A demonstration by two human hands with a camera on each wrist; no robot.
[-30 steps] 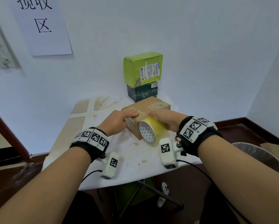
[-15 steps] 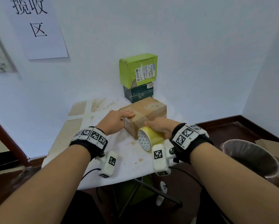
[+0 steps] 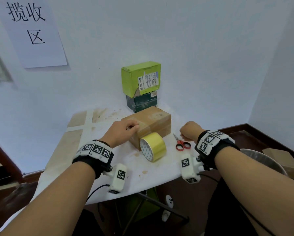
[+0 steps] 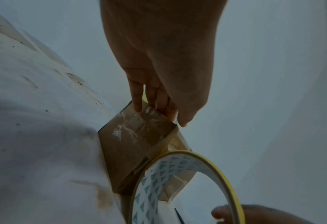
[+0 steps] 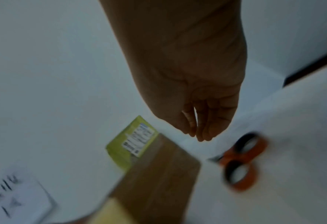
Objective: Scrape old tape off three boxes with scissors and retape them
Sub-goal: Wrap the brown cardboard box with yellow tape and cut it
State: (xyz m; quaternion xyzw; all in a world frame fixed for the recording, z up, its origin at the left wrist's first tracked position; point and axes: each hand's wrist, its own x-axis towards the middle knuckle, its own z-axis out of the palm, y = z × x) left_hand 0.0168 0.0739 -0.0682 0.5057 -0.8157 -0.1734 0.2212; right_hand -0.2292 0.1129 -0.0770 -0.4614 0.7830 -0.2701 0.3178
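A brown box lies on the white-covered table. My left hand presses its fingers onto the clear-taped near end of the box, thumb beside the top edge. A yellow tape roll stands on edge against the box front, its strip running onto the box; its patterned core fills the left wrist view. My right hand hovers right of the box with loosely curled fingers, holding nothing. Red-handled scissors lie just below it.
A bright green box sits on a dark green box against the wall behind the brown box. A lined bin stands on the floor at the right. A paper sign hangs on the wall. The table's front edge is near my wrists.
My right hand has let go of the tape roll and moved right, over the scissors. The roll now stands alone against the box. My left hand stays on the box end.
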